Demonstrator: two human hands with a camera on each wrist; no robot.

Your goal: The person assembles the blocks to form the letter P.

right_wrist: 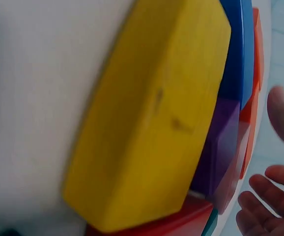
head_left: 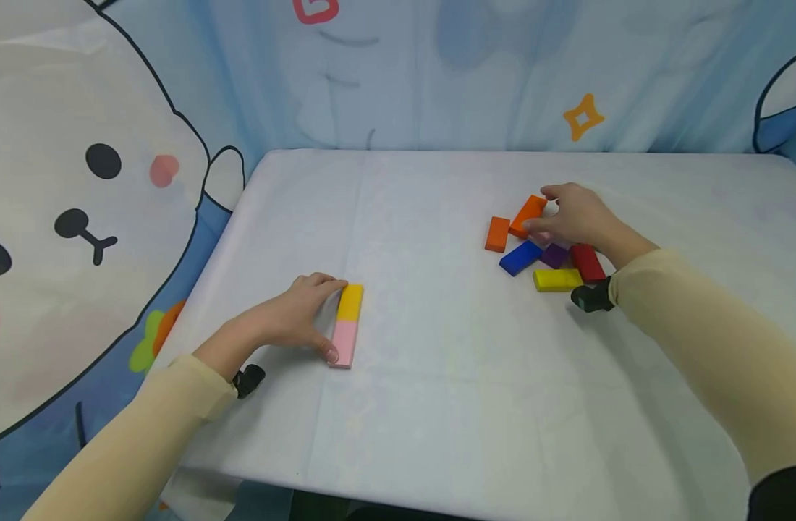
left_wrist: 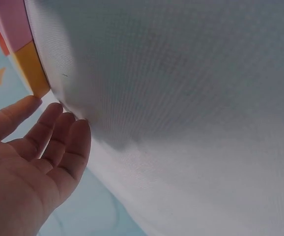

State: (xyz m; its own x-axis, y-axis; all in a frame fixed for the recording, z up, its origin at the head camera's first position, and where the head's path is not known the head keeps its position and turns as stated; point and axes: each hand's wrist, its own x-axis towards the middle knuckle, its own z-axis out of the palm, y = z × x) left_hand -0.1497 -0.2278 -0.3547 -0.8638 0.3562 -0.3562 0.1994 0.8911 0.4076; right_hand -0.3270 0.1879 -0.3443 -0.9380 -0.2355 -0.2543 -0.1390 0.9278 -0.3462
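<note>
On the left of the table, a yellow block (head_left: 350,302) and a pink block (head_left: 344,343) lie end to end in a row. My left hand (head_left: 300,315) rests beside them, forefinger touching the yellow block's far end and thumb at the pink block's near end. The left wrist view shows that hand's fingers (left_wrist: 73,142) loosely extended. Over the right-hand group, my right hand (head_left: 577,213) is spread, its thumb and forefinger on either side of an orange block (head_left: 528,215). Whether they touch it is hard to see. A pinkish block (right_wrist: 230,172) is partly covered.
Around the right hand lie another orange block (head_left: 497,234), a blue block (head_left: 521,257), a purple block (head_left: 555,255), a red block (head_left: 587,263) and a yellow block (head_left: 558,280). A sliver of teal (right_wrist: 211,223) shows beside the red. A patterned curtain (head_left: 411,79) hangs behind the white table (head_left: 437,405).
</note>
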